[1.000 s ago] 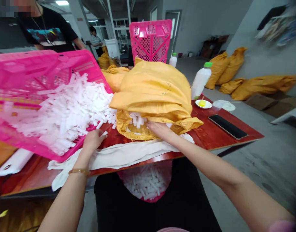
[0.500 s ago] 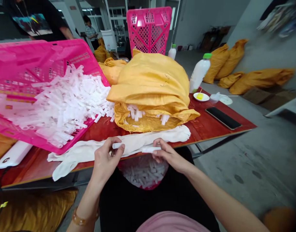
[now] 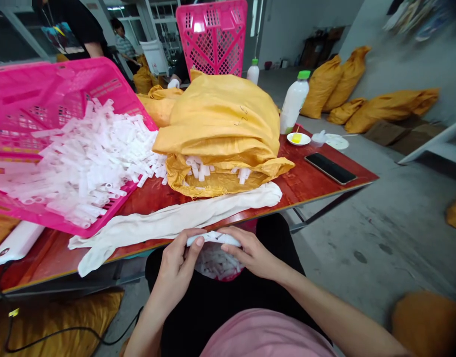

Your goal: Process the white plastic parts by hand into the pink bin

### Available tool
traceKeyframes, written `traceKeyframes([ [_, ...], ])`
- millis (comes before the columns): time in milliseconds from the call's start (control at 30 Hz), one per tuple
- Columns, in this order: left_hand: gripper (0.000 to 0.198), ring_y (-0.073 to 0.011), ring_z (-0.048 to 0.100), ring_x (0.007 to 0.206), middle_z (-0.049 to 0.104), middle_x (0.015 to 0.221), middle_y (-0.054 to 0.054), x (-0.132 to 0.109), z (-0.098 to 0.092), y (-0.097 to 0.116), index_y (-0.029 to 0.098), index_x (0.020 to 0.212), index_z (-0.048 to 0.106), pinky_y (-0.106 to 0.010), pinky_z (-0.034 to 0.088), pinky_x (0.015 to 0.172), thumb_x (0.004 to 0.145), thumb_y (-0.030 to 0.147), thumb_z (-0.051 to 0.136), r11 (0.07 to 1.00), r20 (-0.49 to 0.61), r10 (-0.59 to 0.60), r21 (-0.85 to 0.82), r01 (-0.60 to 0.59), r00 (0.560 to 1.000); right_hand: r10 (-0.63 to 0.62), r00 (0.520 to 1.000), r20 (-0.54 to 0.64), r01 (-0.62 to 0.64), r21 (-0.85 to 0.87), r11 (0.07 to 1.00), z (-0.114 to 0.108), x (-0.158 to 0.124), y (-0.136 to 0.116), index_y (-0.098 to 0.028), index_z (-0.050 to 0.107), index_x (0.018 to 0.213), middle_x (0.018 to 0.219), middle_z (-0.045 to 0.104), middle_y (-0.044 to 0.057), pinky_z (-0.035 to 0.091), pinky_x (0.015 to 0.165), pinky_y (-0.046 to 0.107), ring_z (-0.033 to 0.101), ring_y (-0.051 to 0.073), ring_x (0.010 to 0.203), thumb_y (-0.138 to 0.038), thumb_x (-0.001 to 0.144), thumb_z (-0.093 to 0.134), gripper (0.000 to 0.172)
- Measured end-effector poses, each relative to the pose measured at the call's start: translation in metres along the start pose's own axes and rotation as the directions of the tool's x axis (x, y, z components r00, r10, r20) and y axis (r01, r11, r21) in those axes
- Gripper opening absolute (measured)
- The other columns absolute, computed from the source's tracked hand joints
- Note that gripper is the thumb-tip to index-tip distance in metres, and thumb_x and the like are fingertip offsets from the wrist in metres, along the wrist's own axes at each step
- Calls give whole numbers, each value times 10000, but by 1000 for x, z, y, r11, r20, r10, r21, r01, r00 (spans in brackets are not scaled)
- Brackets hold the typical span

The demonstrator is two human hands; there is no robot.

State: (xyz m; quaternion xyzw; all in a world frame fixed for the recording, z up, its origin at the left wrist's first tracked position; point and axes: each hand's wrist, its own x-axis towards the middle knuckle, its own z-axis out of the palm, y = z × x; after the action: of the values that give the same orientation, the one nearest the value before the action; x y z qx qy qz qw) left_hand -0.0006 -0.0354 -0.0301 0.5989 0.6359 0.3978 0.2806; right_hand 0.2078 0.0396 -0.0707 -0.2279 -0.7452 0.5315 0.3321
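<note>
My left hand (image 3: pixel 177 258) is closed with thumb and fingers on the left end of a short white plastic tube (image 3: pixel 213 238). The fingers of my right hand (image 3: pixel 255 253) are closed on the right end. Between the hands the white parts run in one slightly bent line with small dark marks at the middle; whether they are joined or only touching I cannot tell. Below them, between my legs, a pink container holds many loose white tubes (image 3: pixel 218 263). A long white cloth (image 3: pixel 183 213) lies along the table edge just beyond my hands.
On the red table (image 3: pixel 146 198) a tilted pink crate (image 3: pixel 101 74) spills white tubes (image 3: pixel 97 158). Beside it rests a yellow sack (image 3: pixel 228 114) with tubes at its mouth. A phone (image 3: pixel 330 167), small dish (image 3: pixel 298 139) and white bottle (image 3: pixel 293 104) are at the right. A person (image 3: pixel 77 25) stands behind.
My hands have come together and moved down towards me. The two white tube pieces, held apart before, now meet between them. The view has shifted slightly.
</note>
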Motion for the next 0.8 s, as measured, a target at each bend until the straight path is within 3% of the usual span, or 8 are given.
traceKeyframes([
  [67,341,-198,660,988,724,1095,-55,-1,6,0,211,1176,676,-285,490,866,1016,450,491,1000,51,-11,-20,12,999,-118,992,40,124,-223,967,0,0,2,-190,579,1329,1161,627,112,484,950,341,598,207,1066,-347,1044,506,333],
  [133,401,-223,642,1087,707,1183,-82,0,15,-2,199,1261,651,-323,472,954,1026,462,459,999,89,-15,-47,19,996,-164,982,88,184,-323,928,1,1,5,-175,573,1328,1120,637,120,502,921,344,616,211,1027,-353,1057,467,341],
  [233,519,-239,626,1114,694,1166,-98,1,25,-7,182,1443,534,-352,468,967,1042,483,401,995,94,-40,-84,48,995,-110,988,107,136,-277,951,3,5,5,-168,592,1287,1156,656,120,501,927,335,632,213,1045,-370,1055,474,330],
  [300,533,-206,646,939,692,993,-65,2,25,-11,186,1479,496,-317,496,842,1055,478,358,988,72,-60,-139,69,996,-10,994,104,25,-146,989,3,6,3,-171,621,1238,1133,677,91,503,887,299,646,190,991,-394,1043,504,318],
  [367,451,-161,619,792,657,876,-23,3,20,-14,199,1390,563,-268,490,738,1037,452,443,976,26,-53,-209,58,998,82,991,103,-80,-16,997,2,6,1,-167,643,1204,1058,687,59,501,812,263,640,164,895,-433,1019,546,339],
  [533,226,-126,629,747,673,843,6,4,10,-15,202,1032,625,-210,492,686,897,362,710,961,-100,-42,-276,13,994,181,977,112,-201,204,958,5,6,1,-146,660,1181,1020,663,49,481,736,243,604,151,840,-475,972,609,392],
  [667,205,-116,563,624,645,716,11,4,13,-8,178,866,663,-207,448,590,908,377,681,978,-139,-56,-209,26,989,121,992,38,-126,141,982,11,7,-2,-159,653,1207,1069,676,64,493,836,282,624,178,929,-421,992,589,345],
  [800,405,-109,452,553,532,588,19,0,19,0,172,643,595,-226,373,539,979,395,562,984,-99,-82,-166,65,992,-14,999,-50,13,-20,1000,12,7,-2,-174,645,1222,1125,670,90,465,936,322,604,195,1011,-362,1016,553,294],
])
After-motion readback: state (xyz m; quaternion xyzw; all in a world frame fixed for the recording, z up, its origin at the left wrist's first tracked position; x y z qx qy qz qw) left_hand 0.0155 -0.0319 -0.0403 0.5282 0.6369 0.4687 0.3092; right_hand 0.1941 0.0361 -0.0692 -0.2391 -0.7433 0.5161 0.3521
